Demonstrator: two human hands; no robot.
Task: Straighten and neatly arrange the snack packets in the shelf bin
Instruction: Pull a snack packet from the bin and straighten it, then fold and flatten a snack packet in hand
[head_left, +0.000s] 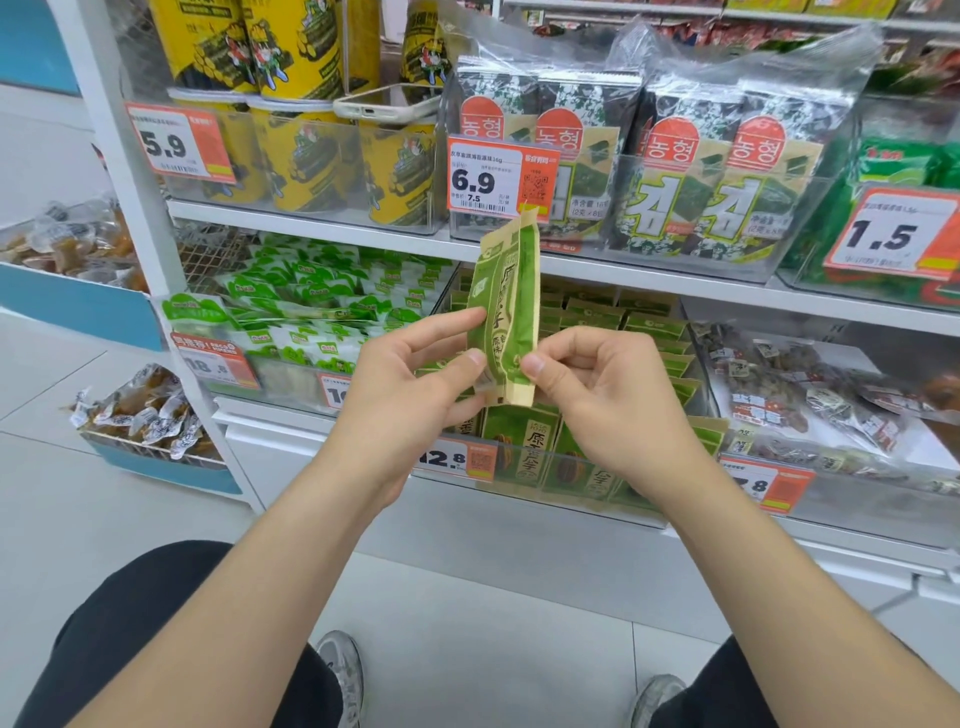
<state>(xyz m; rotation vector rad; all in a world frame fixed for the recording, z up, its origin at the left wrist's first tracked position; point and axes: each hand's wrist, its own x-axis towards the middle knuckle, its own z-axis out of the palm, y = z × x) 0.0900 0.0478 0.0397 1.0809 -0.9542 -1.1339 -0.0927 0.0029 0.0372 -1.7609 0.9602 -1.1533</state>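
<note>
Head view: green snack packet (505, 306) upright, long axis vertical; lower end pinched by left hand (410, 384) and right hand (602, 384), partly covered by fingers.

Access to bin (649, 501): from front and above, through gap under upper shelf (649, 283). Packet rows (649, 328) fill the bin. Left hand (415, 376), right hand (605, 387) and pinched packet (506, 306) sit before the gap. Left bin (283, 387) and right bin (852, 506) flank it.
</note>
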